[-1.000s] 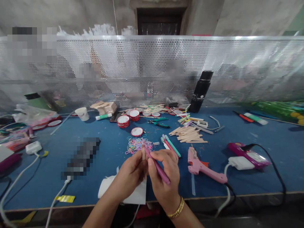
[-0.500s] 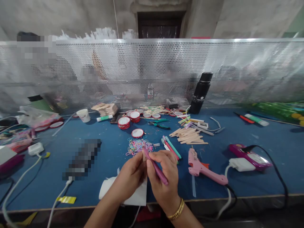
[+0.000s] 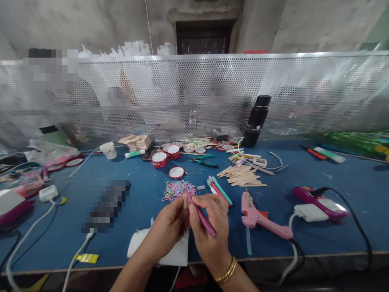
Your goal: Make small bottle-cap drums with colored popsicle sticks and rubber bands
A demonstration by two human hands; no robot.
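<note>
My left hand (image 3: 170, 223) is closed around a wooden craft stick (image 3: 185, 202), held upright near the table's front edge. In my right hand (image 3: 211, 223) is a purple marker pen (image 3: 204, 219), its tip end against or very near the top of the stick; the exact contact is too small to make out. Just beyond my fingers lies a pile of small coloured rubber bands (image 3: 178, 190). White paper (image 3: 173, 253) lies under my hands. Several more markers (image 3: 220, 190) rest to the right of the pile, before a heap of loose craft sticks (image 3: 244, 175).
A pink glue gun (image 3: 263, 221) with a cable lies at right, near a purple device (image 3: 320, 202). A phone (image 3: 106, 206) is at left. Red-rimmed small drums (image 3: 159, 159), pliers (image 3: 205, 161) and a black bottle (image 3: 257, 121) stand or lie farther back, before a perforated metal screen (image 3: 170, 89).
The view has shifted slightly, so everything sits a little lower. My hands keep nearly the same pose, with the stick and the marker still held.
</note>
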